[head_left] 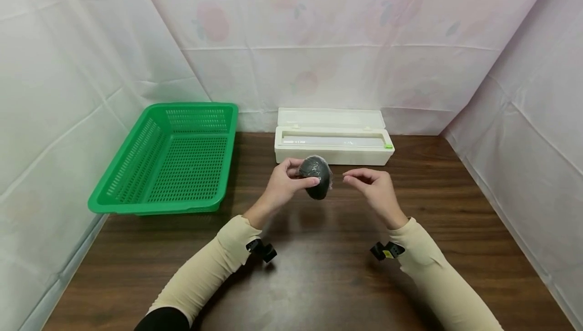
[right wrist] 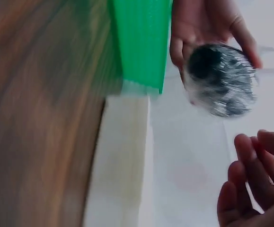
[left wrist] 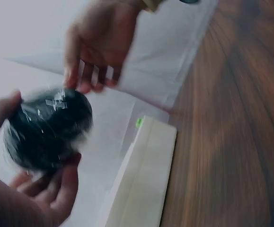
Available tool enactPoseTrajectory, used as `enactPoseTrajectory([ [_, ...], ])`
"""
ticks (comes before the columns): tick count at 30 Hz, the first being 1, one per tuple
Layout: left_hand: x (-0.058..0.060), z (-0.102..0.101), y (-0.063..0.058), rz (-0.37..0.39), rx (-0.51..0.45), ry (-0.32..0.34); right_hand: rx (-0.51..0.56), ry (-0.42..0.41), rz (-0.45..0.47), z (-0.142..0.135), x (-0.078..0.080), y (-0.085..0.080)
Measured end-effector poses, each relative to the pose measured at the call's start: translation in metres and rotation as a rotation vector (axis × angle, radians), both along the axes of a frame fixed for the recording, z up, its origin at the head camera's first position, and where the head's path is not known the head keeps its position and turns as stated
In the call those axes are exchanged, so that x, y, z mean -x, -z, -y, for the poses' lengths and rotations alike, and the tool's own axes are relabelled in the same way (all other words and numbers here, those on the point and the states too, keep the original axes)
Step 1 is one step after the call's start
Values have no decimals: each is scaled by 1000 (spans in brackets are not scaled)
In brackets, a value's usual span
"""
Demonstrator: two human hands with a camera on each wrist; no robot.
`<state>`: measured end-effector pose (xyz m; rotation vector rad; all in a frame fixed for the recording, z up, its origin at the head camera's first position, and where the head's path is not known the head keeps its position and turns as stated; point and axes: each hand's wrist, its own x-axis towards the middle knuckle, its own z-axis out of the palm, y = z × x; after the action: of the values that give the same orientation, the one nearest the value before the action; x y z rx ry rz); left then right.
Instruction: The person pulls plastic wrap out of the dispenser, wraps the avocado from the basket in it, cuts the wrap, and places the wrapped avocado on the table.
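My left hand (head_left: 282, 184) holds a dark, egg-shaped avocado (head_left: 316, 175) above the table, thumb across its near side and fingers behind. Clear cling film wraps the avocado, shiny and wrinkled, with a loose edge sticking out on its right side. To the right and a short gap away is my right hand (head_left: 375, 192), thumb and forefinger tips close together. In the right wrist view nothing shows between those fingertips (right wrist: 244, 146), and the other fingers bend loosely. The left wrist view is blurred around the avocado (left wrist: 51, 127).
Behind the hands stands a white cling film dispenser (head_left: 334, 157), its lid (head_left: 330, 117) raised, a roll inside and a green slider (head_left: 388, 146) at its right end. A green plastic basket (head_left: 218, 189) sits at the left. Pale cloth walls (head_left: 337, 78) border the brown wooden table (head_left: 319, 280).
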<state>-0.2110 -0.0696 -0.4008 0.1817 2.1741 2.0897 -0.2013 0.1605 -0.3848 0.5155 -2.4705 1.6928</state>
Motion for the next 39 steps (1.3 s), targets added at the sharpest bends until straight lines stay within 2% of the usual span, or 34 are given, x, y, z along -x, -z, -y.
enactPoseTrajectory([
  [2,2,-2,2,-4,37,-46,-80,34,-148,2,-2,-1],
  [4,3,-4,4,-16,47,-74,-206,13,-262,7,-5,-1],
  [6,4,-6,5,-30,40,-100,-342,-42,-327,14,-9,-2],
  [7,4,-7,6,-39,29,-115,-391,-73,-330,18,-11,-1],
  [9,3,-9,6,-56,3,-147,-432,-115,-270,24,-15,-2],
  [11,1,-12,4,-85,-16,-168,-422,-115,-182,29,-16,-2],
  [15,-6,-14,-1,-177,22,-194,-381,-97,-56,32,-16,-7],
  [17,-8,-13,-3,-212,51,-218,-405,-87,-56,30,-16,-9],
  [20,-8,-11,-2,-214,61,-257,-444,-91,-106,27,-16,-12],
  [23,-8,-10,-1,-204,37,-238,-447,-160,-150,27,-17,-13],
  [25,-8,-11,0,-213,19,-214,-426,-217,-140,29,-17,-12],
  [27,-9,-12,2,-226,-10,-200,-394,-247,-93,32,-17,-11],
  [32,-10,-16,4,-250,-78,-227,-245,-240,75,36,-16,-12],
  [39,-8,-22,2,-276,-126,-275,-98,-273,158,43,-12,-13],
])
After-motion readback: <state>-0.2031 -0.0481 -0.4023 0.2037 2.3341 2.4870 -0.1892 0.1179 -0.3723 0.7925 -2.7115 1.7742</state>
